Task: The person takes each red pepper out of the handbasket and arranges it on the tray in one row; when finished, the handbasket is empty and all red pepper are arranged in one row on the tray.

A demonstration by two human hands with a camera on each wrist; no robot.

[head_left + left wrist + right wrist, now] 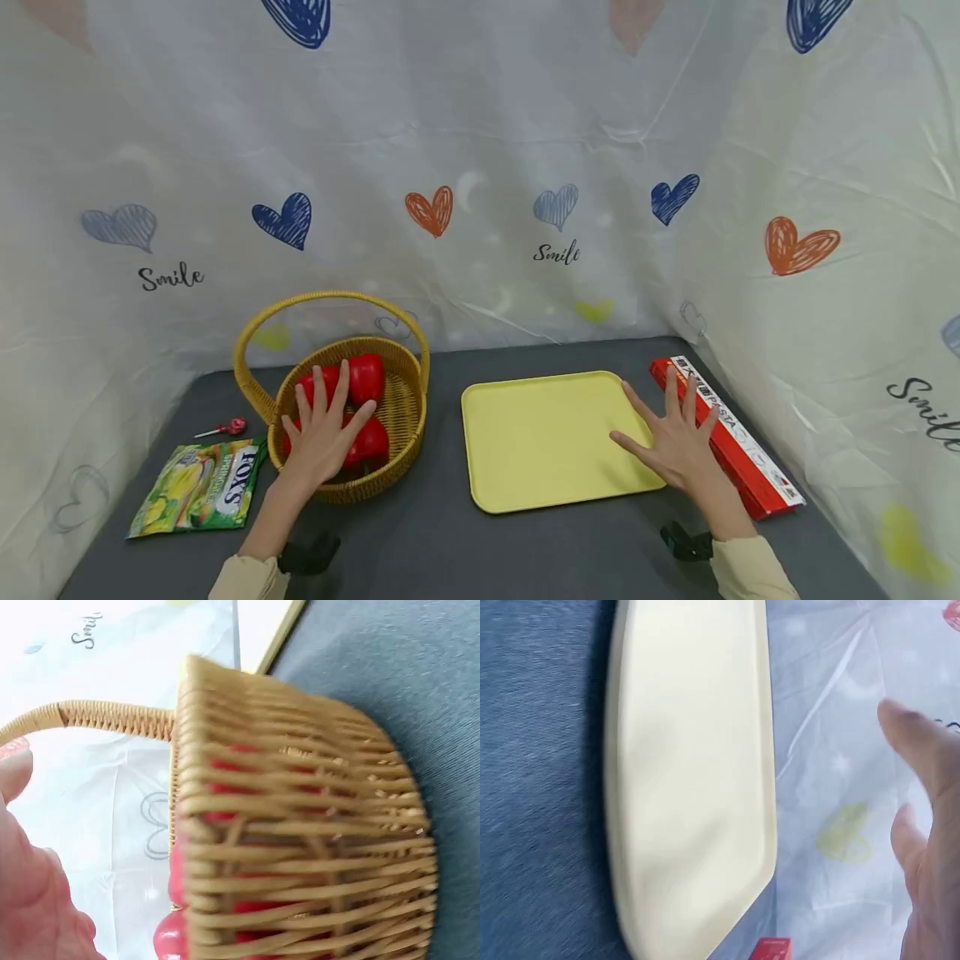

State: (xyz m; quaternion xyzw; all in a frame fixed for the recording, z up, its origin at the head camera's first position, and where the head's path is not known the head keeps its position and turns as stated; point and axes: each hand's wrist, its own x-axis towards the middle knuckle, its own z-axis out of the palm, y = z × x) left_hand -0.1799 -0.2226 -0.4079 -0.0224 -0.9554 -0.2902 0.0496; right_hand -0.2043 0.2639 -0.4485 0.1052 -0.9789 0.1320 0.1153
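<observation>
My left hand (323,435) is spread over a yellow wicker basket (405,417) that holds several red bell peppers (367,379). In the left wrist view the hand (34,885) appears beside the rim of the basket (300,795), apart from it. Fingers splayed, my right hand (677,442) hovers between a pale yellow tray (551,442) and a red pasta box (750,471), holding nothing. The right wrist view has the tray (694,765) in the middle and the hand (934,817) at the right edge. Part of the peppers is hidden behind the left hand.
Left of the basket lie a green and yellow FOX'S candy bag (198,486) and a red lollipop (236,426). All of this stands on a dark grey table (450,550). A white curtain (480,283) printed with hearts hangs behind and along the sides.
</observation>
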